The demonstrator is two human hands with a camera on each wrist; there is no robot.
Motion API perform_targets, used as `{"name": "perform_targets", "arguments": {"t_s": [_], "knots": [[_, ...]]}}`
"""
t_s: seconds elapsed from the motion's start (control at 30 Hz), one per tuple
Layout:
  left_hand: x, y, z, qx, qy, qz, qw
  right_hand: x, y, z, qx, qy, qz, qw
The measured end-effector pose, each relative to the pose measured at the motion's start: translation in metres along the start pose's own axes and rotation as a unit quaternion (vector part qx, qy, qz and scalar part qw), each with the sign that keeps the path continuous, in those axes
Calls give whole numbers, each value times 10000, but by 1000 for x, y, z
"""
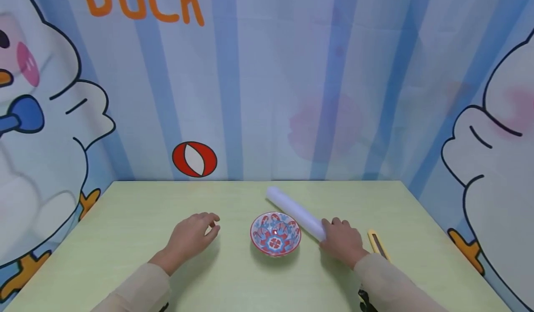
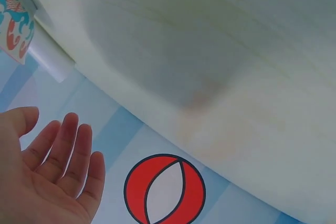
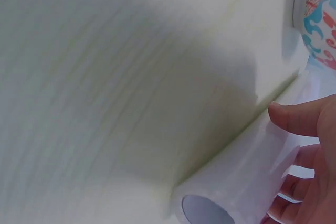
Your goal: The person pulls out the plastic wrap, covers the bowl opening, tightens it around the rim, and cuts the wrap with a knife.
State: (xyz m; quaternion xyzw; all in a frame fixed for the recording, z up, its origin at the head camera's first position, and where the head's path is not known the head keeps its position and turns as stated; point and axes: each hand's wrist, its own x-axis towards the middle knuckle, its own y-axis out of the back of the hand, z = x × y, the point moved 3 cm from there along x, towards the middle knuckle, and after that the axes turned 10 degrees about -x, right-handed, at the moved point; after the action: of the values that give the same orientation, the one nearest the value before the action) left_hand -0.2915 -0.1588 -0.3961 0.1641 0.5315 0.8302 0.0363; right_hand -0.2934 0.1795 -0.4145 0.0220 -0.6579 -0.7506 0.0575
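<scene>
A pale, translucent roll of plastic wrap (image 1: 294, 210) lies slantwise on the table, its hollow core (image 3: 206, 211) visible in the right wrist view. My right hand (image 1: 343, 241) grips its near end, thumb (image 3: 296, 119) on one side and fingers on the other. Left of the roll stands a bowl (image 1: 275, 234) with a red and blue pattern, and its side also appears in the right wrist view. On the bowl's left, my left hand (image 1: 193, 234) hovers over the table holding nothing, its fingers (image 2: 63, 153) relaxed and spread.
A yellow box cutter (image 1: 377, 245) lies right of my right hand, partly covered by the sleeve. The pale yellow-green table (image 1: 150, 200) ends at a blue striped backdrop (image 1: 271, 94) with cartoon ducks at both sides.
</scene>
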Motion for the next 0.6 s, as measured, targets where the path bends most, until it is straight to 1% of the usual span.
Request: {"name": "perform_targets", "arguments": {"t_s": [0.2, 0.27, 0.4, 0.47, 0.6], "knots": [[11, -3, 6, 552, -520, -21, 9971, 13, 3, -3, -150, 4, 298, 9994], [17, -5, 9, 651, -534, -15, 9964, 18, 3, -5, -185, 55, 379, 9991], [33, -8, 14, 814, -412, 40, 9958, 27, 3, -10, -223, 189, 457, 9985], [42, -11, 16, 864, -386, -18, 9955, 30, 3, -12, -239, 263, 436, 9984], [57, -23, 20, 784, -522, -254, 9952, 34, 2, -17, -278, 436, 516, 9973]]}}
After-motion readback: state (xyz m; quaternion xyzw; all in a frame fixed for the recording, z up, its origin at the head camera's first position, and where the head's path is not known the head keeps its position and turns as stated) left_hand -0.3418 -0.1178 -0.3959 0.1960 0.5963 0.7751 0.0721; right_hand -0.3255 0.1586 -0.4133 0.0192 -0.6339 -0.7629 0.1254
